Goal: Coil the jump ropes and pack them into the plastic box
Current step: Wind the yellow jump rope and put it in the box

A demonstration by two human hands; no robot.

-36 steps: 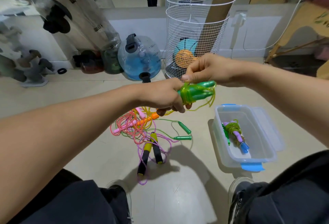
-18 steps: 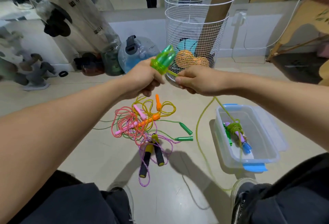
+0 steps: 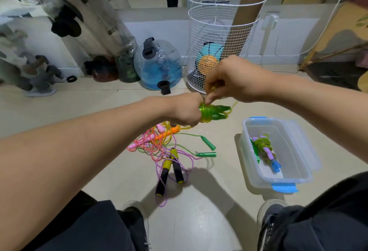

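Centrally, the green jump rope (image 3: pixel 214 113) is held above the floor (image 3: pixel 199 220), its translucent green handles side by side with cord wound around them near the grip. The left hand (image 3: pixel 185 112) is clamped around the handle ends; its fingers are hidden under the hand. The right hand (image 3: pixel 233 79), at 1 o'clock from the bundle and touching it, pinches the yellow-green cord (image 3: pixel 232 108) at the wound section; the pinch itself is partly hidden by the knuckles. A short cord loop trails off at 3 o'clock.

The plastic box (image 3: pixel 294 137) sits open on the floor at 4 o'clock from the bundle and well apart from it, holding one coiled rope (image 3: pixel 264 151) with purple and blue handles. The pile of loose ropes (image 3: pixel 165 147) lies on the floor at 7 o'clock, tangled; individual cords cannot be traced. The wire basket (image 3: pixel 219 31) stands at 12 o'clock, its contents blurred by mesh.
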